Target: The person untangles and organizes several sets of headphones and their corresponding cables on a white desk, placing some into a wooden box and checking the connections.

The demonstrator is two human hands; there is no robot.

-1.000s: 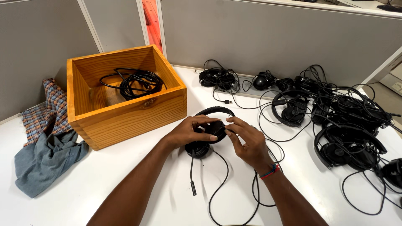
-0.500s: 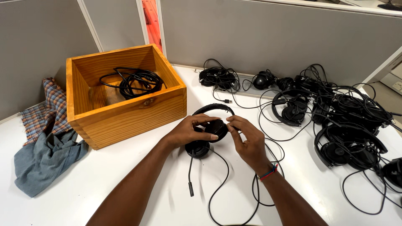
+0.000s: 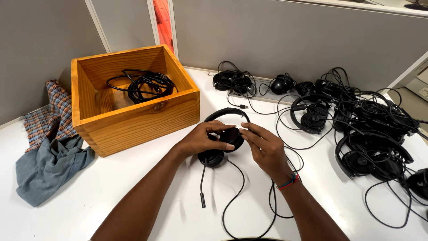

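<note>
A black wired headset [image 3: 223, 117] sits in the middle of the white table [image 3: 111, 196], held by both hands. My left hand [image 3: 200, 140] grips its upper ear cup from the left, thumb and fingers around it. My right hand [image 3: 265, 149] pinches the same ear cup from the right. The second ear cup [image 3: 210, 158] lies below my left hand. The microphone boom [image 3: 203, 192] points toward me, and the headset's cable [image 3: 238, 187] loops across the table under my right wrist.
An open wooden box [image 3: 133, 116] at the left holds a coiled black headset and cable [image 3: 140, 87]. Checked and blue cloths [image 3: 47, 147] lie left of it. Several tangled black headsets [image 3: 365, 129] cover the right side. Grey partition panels [image 3: 285, 40] stand behind.
Both hands stay on the ear cup with only slight finger shifts. The view has moved slightly; the headset stays in place.
</note>
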